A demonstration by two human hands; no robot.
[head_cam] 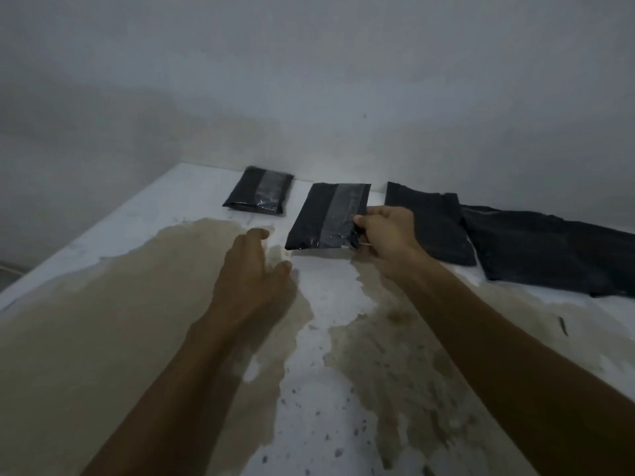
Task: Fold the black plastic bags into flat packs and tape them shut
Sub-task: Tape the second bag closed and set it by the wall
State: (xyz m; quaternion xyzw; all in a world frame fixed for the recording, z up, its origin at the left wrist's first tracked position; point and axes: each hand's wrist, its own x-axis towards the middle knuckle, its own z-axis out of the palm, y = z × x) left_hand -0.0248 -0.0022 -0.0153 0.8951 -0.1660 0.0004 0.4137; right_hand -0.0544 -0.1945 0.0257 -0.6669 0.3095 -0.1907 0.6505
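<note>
- A single head-worn, wide-angle view looked forward and down from above the person's forearms.
- It faced a stained white surface (336,338) running to a wall (343,97) at the far edge, with a corner at the left.
- The forearms entered from the bottom edge, close to the lens.
- The wall filled the upper part.

Looks like a bare back room or storage corner, just plain grey walls (309,80) and a stained, worn white table (326,389).
</note>
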